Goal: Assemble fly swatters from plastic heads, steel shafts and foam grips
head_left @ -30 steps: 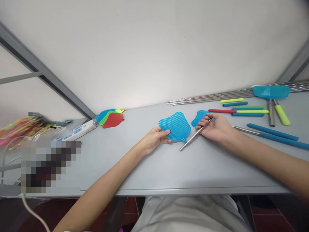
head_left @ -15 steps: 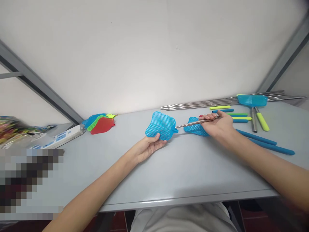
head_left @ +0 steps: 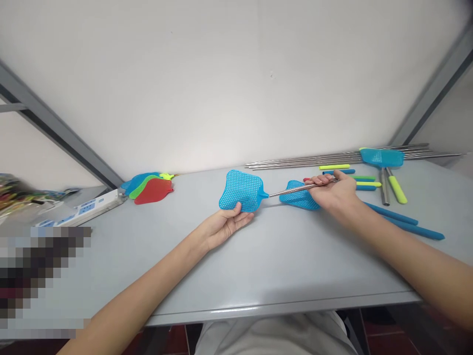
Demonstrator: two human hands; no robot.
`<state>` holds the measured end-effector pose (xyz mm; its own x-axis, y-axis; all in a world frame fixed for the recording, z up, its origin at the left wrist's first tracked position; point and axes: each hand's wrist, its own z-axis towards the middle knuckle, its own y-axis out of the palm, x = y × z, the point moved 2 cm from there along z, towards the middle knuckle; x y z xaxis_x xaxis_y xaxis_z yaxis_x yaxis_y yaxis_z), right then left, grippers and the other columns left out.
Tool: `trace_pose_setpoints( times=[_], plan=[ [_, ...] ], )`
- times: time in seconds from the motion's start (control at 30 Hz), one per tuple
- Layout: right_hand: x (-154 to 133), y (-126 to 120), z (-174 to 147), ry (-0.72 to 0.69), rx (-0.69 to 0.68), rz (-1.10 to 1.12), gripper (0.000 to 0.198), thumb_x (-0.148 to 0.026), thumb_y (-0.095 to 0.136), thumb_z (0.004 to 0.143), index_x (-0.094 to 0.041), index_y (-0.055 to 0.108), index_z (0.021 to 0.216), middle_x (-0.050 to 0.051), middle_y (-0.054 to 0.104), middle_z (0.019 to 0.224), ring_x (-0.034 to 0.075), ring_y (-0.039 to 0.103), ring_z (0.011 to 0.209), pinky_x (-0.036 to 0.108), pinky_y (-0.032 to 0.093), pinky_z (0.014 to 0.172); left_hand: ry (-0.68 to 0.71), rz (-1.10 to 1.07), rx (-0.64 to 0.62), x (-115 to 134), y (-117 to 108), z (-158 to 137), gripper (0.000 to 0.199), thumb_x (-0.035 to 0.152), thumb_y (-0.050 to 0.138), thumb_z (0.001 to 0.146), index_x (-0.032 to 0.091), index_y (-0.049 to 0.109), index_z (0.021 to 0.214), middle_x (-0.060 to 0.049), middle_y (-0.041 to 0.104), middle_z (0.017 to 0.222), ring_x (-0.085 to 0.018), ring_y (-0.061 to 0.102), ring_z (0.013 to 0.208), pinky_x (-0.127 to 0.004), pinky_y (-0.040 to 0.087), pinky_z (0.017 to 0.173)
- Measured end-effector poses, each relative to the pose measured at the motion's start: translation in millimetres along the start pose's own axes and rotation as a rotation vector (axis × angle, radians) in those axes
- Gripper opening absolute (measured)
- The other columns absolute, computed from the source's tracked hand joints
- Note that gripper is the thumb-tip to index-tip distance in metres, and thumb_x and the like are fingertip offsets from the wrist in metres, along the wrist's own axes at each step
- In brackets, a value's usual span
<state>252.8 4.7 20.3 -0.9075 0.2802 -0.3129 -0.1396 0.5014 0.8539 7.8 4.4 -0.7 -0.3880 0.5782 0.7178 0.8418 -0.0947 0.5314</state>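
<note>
My left hand point(head_left: 231, 224) pinches a blue mesh fly swatter head point(head_left: 242, 190) by its lower edge, thumb on top. Its short socket points right, toward the tip of a thin metal rod point(head_left: 286, 191). Tip and socket meet or nearly meet; I cannot tell how far the rod is inside. My right hand point(head_left: 332, 190) has its fingers wrapped round the rod, palm up. Under the rod a second blue fly swatter head point(head_left: 297, 197) lies on the table, partly covered by my right hand.
Red, green and blue swatter heads point(head_left: 153, 191) lie at the back left beside a white power strip point(head_left: 96, 204). Long metal rods point(head_left: 295, 161) run along the wall. Blue tubes point(head_left: 414, 228), a yellow-green grip point(head_left: 397, 190) and another blue swatter head point(head_left: 382, 158) lie right on the grey table point(head_left: 258, 276).
The blue head's socket has turned from tilting down to lying in line with the rod's tip. Both hands keep their holds. The whole view has shifted slightly.
</note>
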Motion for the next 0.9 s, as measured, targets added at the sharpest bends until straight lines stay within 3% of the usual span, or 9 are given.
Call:
trace_pose_setpoints(
  times=[0.37, 0.6, 0.9],
  plan=[
    [3, 0, -3, -0.014, -0.016, 0.02, 0.024, -0.026, 0.024, 0.082, -0.02, 0.021, 0.059, -0.006, 0.022, 0.044, 0.007, 0.022, 0.037, 0.023, 0.037, 0.038, -0.012, 0.016, -0.017, 0, 0, -1, 0.011, 0.002, 0.049, 0.075, 0.009, 0.055, 0.072, -0.011, 0.066, 0.082, -0.018, 0.065, 0.081, -0.026, 0.052, 0.077],
    [-1, 3, -5, -0.005, -0.024, 0.094, 0.023, -0.023, 0.022, 0.082, -0.02, 0.02, 0.06, -0.006, 0.024, 0.044, 0.007, 0.025, 0.035, 0.02, 0.031, 0.034, -0.042, 0.103, -0.263, -1, 7, -10, 0.007, 0.017, 0.054, 0.078, 0.012, 0.053, 0.073, -0.013, 0.065, 0.1, -0.019, 0.058, 0.1, -0.027, 0.046, 0.086],
    [3, 3, -10, 0.013, 0.006, 0.099, 0.023, -0.019, 0.018, 0.082, -0.02, 0.018, 0.059, -0.006, 0.023, 0.043, 0.005, 0.024, 0.034, 0.021, 0.034, 0.036, 0.023, 0.126, -0.328, -1, 11, -13, 0.012, 0.025, 0.05, 0.081, 0.015, 0.051, 0.074, -0.009, 0.068, 0.091, -0.017, 0.06, 0.097, -0.029, 0.041, 0.092]
  ],
)
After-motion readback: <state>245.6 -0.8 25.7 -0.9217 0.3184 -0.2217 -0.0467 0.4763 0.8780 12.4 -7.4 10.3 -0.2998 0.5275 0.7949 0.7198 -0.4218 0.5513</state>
